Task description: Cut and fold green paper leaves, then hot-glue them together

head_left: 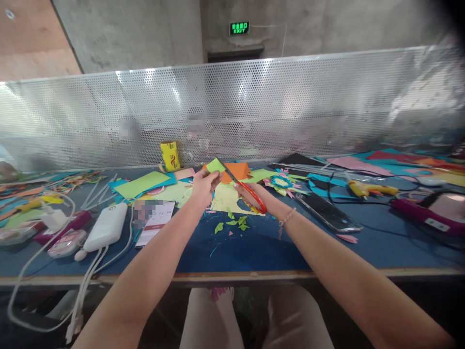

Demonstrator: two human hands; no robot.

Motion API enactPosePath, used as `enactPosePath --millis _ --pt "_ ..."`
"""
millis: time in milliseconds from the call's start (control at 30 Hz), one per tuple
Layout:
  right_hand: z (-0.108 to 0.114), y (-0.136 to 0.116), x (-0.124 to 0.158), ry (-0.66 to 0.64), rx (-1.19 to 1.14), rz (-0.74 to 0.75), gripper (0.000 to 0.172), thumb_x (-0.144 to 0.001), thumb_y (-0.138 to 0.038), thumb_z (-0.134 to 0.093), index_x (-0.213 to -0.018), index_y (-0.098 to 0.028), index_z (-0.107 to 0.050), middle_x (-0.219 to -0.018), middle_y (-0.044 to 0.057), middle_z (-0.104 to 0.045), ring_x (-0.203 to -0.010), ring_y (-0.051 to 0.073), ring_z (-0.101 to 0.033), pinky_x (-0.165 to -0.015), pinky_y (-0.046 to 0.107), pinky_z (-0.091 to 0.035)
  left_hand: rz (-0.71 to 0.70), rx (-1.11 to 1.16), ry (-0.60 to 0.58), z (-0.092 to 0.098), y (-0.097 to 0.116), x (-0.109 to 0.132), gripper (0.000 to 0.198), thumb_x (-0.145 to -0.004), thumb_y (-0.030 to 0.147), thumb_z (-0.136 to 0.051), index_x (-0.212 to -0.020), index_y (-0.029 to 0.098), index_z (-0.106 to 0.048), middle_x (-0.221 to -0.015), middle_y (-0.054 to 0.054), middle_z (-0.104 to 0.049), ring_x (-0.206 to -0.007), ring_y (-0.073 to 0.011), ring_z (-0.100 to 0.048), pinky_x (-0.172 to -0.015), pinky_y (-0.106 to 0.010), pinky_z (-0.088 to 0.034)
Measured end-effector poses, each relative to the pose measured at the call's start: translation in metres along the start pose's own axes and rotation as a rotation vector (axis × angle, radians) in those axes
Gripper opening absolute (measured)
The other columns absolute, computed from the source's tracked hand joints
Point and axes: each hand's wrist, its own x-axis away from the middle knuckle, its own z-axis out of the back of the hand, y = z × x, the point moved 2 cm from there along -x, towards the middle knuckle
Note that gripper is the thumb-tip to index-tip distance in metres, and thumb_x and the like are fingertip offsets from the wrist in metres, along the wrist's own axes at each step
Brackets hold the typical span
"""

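My left hand (202, 186) pinches a small light-green piece of paper (215, 166) and holds it up above the blue table (254, 247). My right hand (250, 194) grips red-handled scissors (250, 191), whose blades point up and left and meet the green paper's edge. Small green paper scraps (232, 224) lie on the table just below both hands. A yellow sheet (225, 199) lies flat under the hands.
Coloured paper sheets cover the table's back. A white power bank (106, 226) with cables and a phone (155, 222) lie left. A dark phone (329, 212), a yellow glue gun (366, 189) and a paper flower (280, 182) sit right. A perforated metal screen (254, 106) closes the far edge.
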Motion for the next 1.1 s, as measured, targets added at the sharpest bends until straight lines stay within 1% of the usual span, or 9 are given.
enactPosePath --millis 133,300,400,500,633,700,867,1000,1100 --pt "0.001 0.016 -0.010 0.041 -0.024 -0.014 0.048 -0.076 -0.062 -0.034 -0.065 -0.017 -0.046 -0.048 -0.001 -0.042 -0.041 0.009 -0.040 -0.042 0.023 -0.033 0.034 -0.010 0.021 0.002 -0.002 -0.001 0.013 -0.056 0.006 -0.063 -0.064 0.013 -0.055 -0.059 0.001 -0.058 -0.054 -0.0070 -0.055 -0.066 -0.024 -0.046" --pt "0.012 0.038 -0.022 0.198 0.464 0.044 0.046 -0.072 -0.062 -0.043 -0.060 -0.018 -0.046 -0.051 0.002 -0.043 -0.052 0.015 -0.047 -0.051 0.026 -0.030 0.102 -0.052 0.033 0.003 -0.004 -0.001 0.011 -0.057 0.007 -0.062 -0.064 0.013 -0.055 -0.055 0.000 -0.057 -0.052 -0.0085 -0.056 -0.059 -0.023 -0.045" --pt "0.017 0.049 -0.024 0.126 0.648 0.085 0.042 -0.076 -0.055 -0.043 -0.058 -0.018 -0.049 -0.050 0.004 -0.043 -0.056 0.018 -0.050 -0.052 0.026 -0.028 0.114 -0.112 0.014 0.003 -0.005 0.000 0.009 -0.059 0.010 -0.063 -0.064 0.012 -0.056 -0.056 -0.001 -0.058 -0.053 -0.0098 -0.057 -0.058 -0.024 -0.045" --pt "0.020 0.052 -0.023 0.071 0.702 0.121 0.036 -0.078 -0.048 -0.044 -0.060 -0.018 -0.052 -0.051 0.005 -0.045 -0.058 0.019 -0.051 -0.053 0.027 -0.028 0.102 -0.156 0.004 0.002 -0.005 0.001 0.011 -0.058 0.013 -0.066 -0.064 0.012 -0.056 -0.058 -0.002 -0.058 -0.055 -0.0117 -0.058 -0.059 -0.026 -0.045" --pt "0.022 0.045 -0.022 0.079 0.551 -0.066 0.044 -0.074 -0.058 -0.043 -0.056 -0.018 -0.046 -0.050 0.004 -0.045 -0.051 0.016 -0.048 -0.050 0.026 -0.029 0.079 -0.196 0.008 0.004 -0.007 0.000 0.014 -0.056 0.018 -0.068 -0.062 0.013 -0.056 -0.054 0.000 -0.055 -0.053 -0.0114 -0.057 -0.058 -0.026 -0.044" --pt "0.022 0.041 -0.022 0.082 0.430 -0.106 0.049 -0.072 -0.064 -0.039 -0.055 -0.019 -0.041 -0.050 0.002 -0.045 -0.048 0.014 -0.046 -0.048 0.025 -0.029 0.060 -0.217 0.004 0.006 -0.009 -0.003 0.015 -0.054 0.020 -0.069 -0.061 0.014 -0.057 -0.053 0.001 -0.054 -0.051 -0.0098 -0.054 -0.055 -0.024 -0.042" --pt "0.016 0.042 -0.022 0.120 0.219 -0.013 0.048 -0.071 -0.065 -0.039 -0.060 -0.018 -0.040 -0.053 -0.002 -0.042 -0.051 0.011 -0.041 -0.049 0.024 -0.030 0.012 -0.248 -0.011 0.010 -0.012 -0.008 0.018 -0.051 0.019 -0.068 -0.067 0.015 -0.060 -0.061 0.002 -0.058 -0.053 -0.0073 -0.052 -0.053 -0.020 -0.039" --pt "0.010 0.045 -0.022 0.062 0.038 0.068 0.040 -0.072 -0.057 -0.044 -0.071 -0.017 -0.046 -0.065 -0.001 -0.049 -0.062 0.013 -0.046 -0.059 0.025 -0.036 0.031 -0.130 0.005 0.008 -0.008 -0.005 0.020 -0.050 0.015 -0.068 -0.065 0.015 -0.055 -0.069 0.000 -0.060 -0.065 -0.0103 -0.057 -0.064 -0.024 -0.044" --pt "0.009 0.041 -0.021 0.044 0.010 0.080 0.036 -0.071 -0.052 -0.049 -0.073 -0.016 -0.047 -0.068 0.000 -0.050 -0.066 0.013 -0.047 -0.063 0.027 -0.037 0.033 -0.096 -0.001 0.006 -0.004 -0.003 0.024 -0.050 0.015 -0.069 -0.064 0.015 -0.050 -0.065 0.001 -0.059 -0.061 -0.0109 -0.058 -0.064 -0.027 -0.045"
